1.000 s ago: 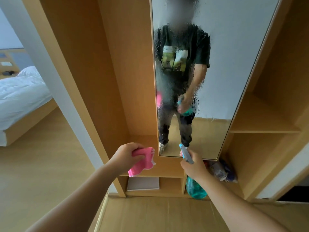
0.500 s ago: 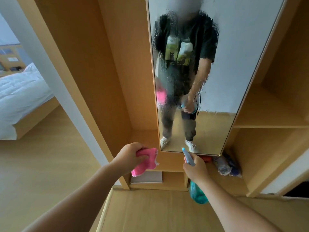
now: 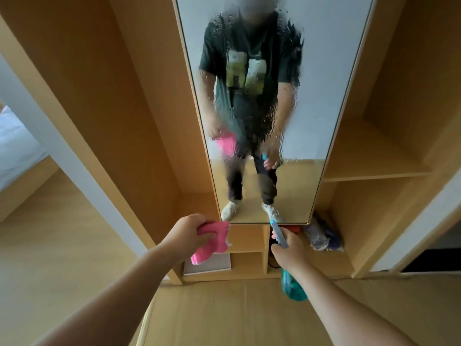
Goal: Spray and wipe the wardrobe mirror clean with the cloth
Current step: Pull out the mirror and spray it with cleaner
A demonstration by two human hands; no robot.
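Our left hand (image 3: 189,233) grips the pink cloth (image 3: 212,243) while our right hand (image 3: 289,248) holds the teal spray bottle (image 3: 291,285), both just below the wardrobe mirror (image 3: 331,78). Droplets streak its glass between wooden shelves (image 3: 374,171).

The left hand (image 3: 187,233) grips a pink cloth (image 3: 212,243) below the wardrobe mirror (image 3: 324,71), whose glass is streaked with wet droplets. The right hand (image 3: 289,248) holds a teal spray bottle (image 3: 293,287), nozzle toward the mirror.
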